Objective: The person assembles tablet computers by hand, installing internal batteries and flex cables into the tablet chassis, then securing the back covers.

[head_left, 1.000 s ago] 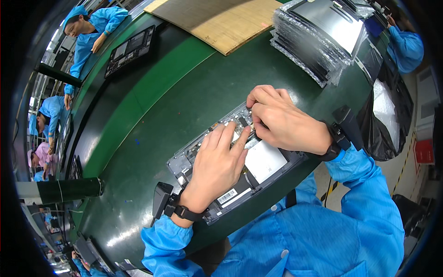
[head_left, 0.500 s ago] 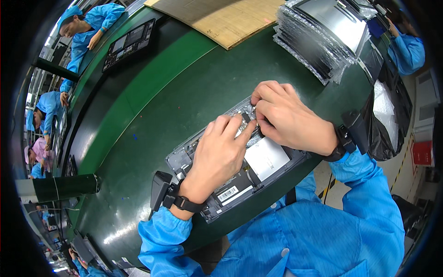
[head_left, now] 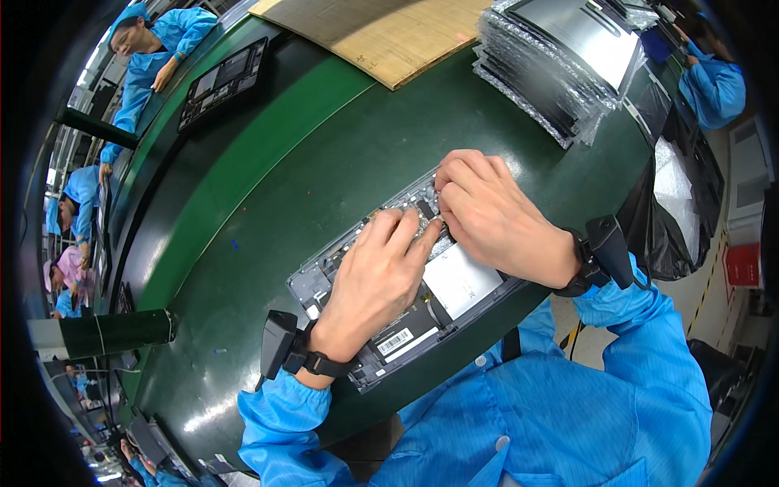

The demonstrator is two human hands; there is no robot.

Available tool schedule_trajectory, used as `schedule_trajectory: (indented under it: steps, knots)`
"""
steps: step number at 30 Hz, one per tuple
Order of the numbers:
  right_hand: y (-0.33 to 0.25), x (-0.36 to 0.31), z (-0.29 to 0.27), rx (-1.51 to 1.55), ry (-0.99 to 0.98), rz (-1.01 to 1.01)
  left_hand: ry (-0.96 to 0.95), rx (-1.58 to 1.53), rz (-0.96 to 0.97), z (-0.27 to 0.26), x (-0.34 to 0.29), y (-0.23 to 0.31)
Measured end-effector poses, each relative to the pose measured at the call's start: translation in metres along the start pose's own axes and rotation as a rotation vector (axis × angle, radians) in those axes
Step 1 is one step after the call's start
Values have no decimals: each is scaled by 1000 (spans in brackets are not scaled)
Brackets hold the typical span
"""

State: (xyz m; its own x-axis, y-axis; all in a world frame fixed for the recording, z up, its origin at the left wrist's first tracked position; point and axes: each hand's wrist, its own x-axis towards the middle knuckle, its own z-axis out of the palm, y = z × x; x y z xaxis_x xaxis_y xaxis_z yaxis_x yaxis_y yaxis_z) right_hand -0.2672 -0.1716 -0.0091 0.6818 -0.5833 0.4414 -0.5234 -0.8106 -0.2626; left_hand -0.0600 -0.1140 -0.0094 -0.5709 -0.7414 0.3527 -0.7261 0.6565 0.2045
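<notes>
An opened laptop base (head_left: 304,284) lies slanted on the green bench, its inner parts exposed. Over its middle, my left hand (head_left: 381,280) rests with fingertips and thumb apart on the circuit board (head_left: 414,197). My right hand (head_left: 497,215) is closed at the board's far right end, its fingers bent and pinched together. Whatever lies between those fingers is too small or hidden to make out. On the near side of the base sit a silver rectangular plate (head_left: 464,280) and a black labelled battery (head_left: 410,325). My left hand partly covers the board and the battery.
A stack of bubble-wrapped panels (head_left: 544,77) stands at the far right, beside a wooden board (head_left: 381,36). Another opened laptop part (head_left: 223,85) lies on the dark strip at the far left. Co-workers (head_left: 158,45) in blue sit along the left. A black bag (head_left: 665,219) hangs at right.
Both hands stay at the circuit board with only small shifts of the fingers. My right hand has moved slightly down and left. The whole view has shifted a little.
</notes>
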Motion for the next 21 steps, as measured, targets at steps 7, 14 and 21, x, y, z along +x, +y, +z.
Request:
schedule_trajectory:
  steps: [7, 14, 21]
  knots:
    - [3, -3, 7, 23, 36, 24, -19, 47, 15, -1, 1, 3]
    - [25, -4, 5, 487, -161, 351, 14, -107, -68, -1, -7, 0]
    - [47, 8, -3, 676, -494, 411, 12, -134, -86, 2, -7, 1]
